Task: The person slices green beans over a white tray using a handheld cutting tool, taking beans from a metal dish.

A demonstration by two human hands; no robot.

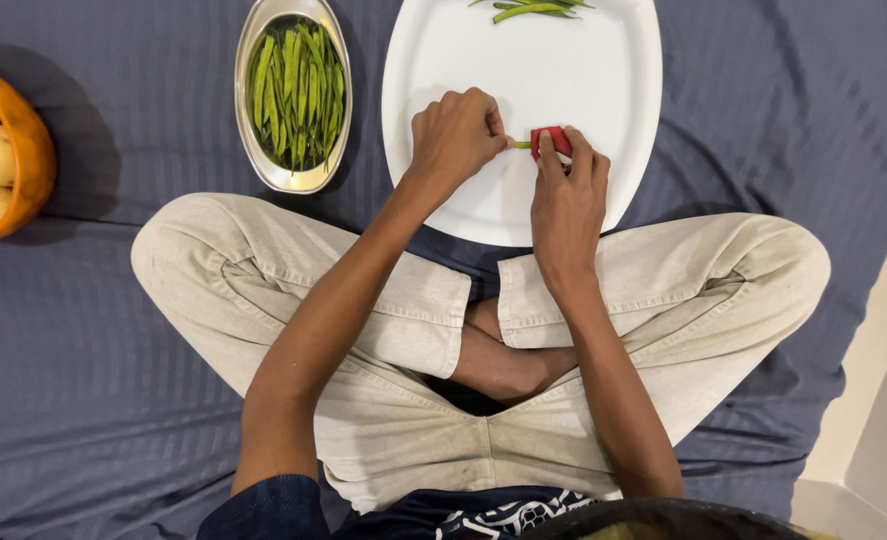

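Observation:
My left hand (456, 133) pinches a thin green bean (521, 145) over the white tray (434, 60); only a short stub of the bean shows between my hands. My right hand (567, 195) grips a small red-handled knife (552, 140) with its blade end against the bean. Both hands hover just above the near part of the tray. A few trimmed green beans (536, 9) lie at the tray's far edge.
An oval steel dish (256, 150) full of long green beans stands left of the tray. An orange basket (34, 160) with potatoes sits at the far left. I sit cross-legged in beige trousers on a blue-grey sheet (84, 380). Pale floor shows at the right.

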